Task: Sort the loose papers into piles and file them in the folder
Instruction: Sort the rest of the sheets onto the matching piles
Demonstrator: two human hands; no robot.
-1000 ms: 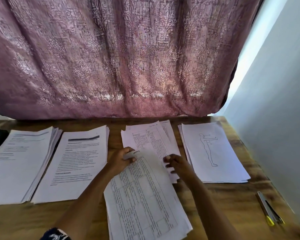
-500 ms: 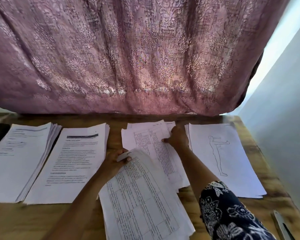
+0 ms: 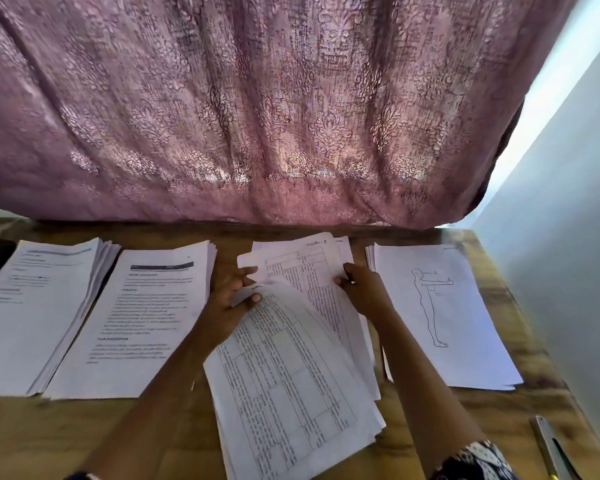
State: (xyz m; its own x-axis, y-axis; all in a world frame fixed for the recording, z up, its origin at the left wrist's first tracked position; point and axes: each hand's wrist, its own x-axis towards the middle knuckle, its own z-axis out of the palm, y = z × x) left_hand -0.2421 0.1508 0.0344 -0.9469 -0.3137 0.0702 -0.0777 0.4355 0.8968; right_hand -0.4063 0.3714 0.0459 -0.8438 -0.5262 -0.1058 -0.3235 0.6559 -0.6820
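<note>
In the left hand (image 3: 229,306), gridded sheets (image 3: 291,393)

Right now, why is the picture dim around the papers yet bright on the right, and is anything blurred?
Head view: daylight glows through the curtain and flares white past its right edge, backlighting the desk; print on the gridded sheets is smeared.

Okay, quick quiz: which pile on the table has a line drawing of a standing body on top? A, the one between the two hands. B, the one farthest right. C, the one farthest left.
B: the body drawing is on the top sheet of the pile farthest right, beside the wall.
</note>
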